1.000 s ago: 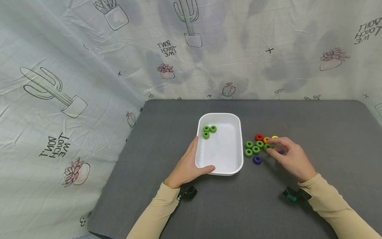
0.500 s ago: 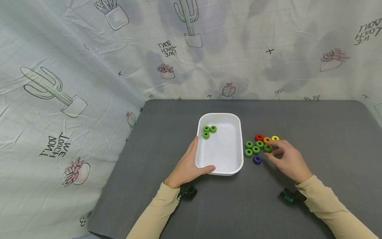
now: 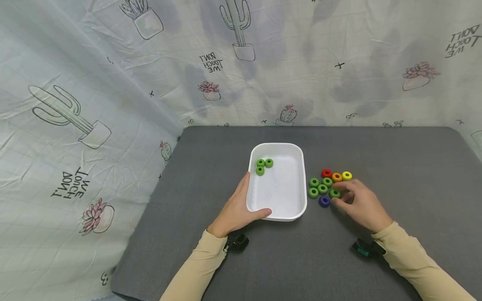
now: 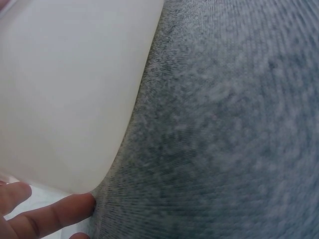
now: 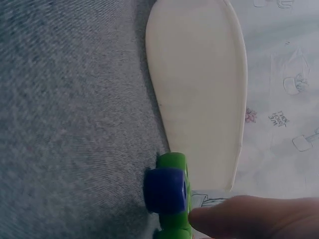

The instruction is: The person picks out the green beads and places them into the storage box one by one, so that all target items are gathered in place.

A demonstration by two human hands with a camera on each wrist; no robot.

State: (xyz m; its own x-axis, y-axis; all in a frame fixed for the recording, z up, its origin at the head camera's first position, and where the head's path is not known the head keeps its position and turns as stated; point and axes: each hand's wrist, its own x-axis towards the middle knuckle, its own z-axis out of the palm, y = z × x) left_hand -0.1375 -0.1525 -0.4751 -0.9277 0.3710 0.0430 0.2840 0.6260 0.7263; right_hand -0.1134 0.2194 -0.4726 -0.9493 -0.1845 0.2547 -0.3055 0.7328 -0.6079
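My left hand (image 3: 236, 209) holds a white tray (image 3: 280, 196) at its near left corner, the thumb over the near rim and the fingers along the outer left wall. Three green beads (image 3: 260, 170) lie inside the tray. To its right, my right hand (image 3: 363, 205) has thumb and index finger around a green bead (image 3: 334, 193) on the table. Beside it are several other green beads (image 3: 322, 189) and a blue bead (image 3: 324, 201). In the right wrist view, the thumb (image 5: 249, 216) is close to the blue bead (image 5: 164, 191).
A red bead (image 3: 326, 173), an orange bead (image 3: 337, 177) and a yellow bead (image 3: 347, 176) sit in a row behind the green ones. Grey cloth covers the table (image 3: 211, 159). A printed curtain (image 3: 301, 62) hangs behind it and along the left.
My right hand has moved slightly left and nearer to me, and the green bead at its fingers has shifted the same way, towards the blue bead. Left hand and tray stay put.
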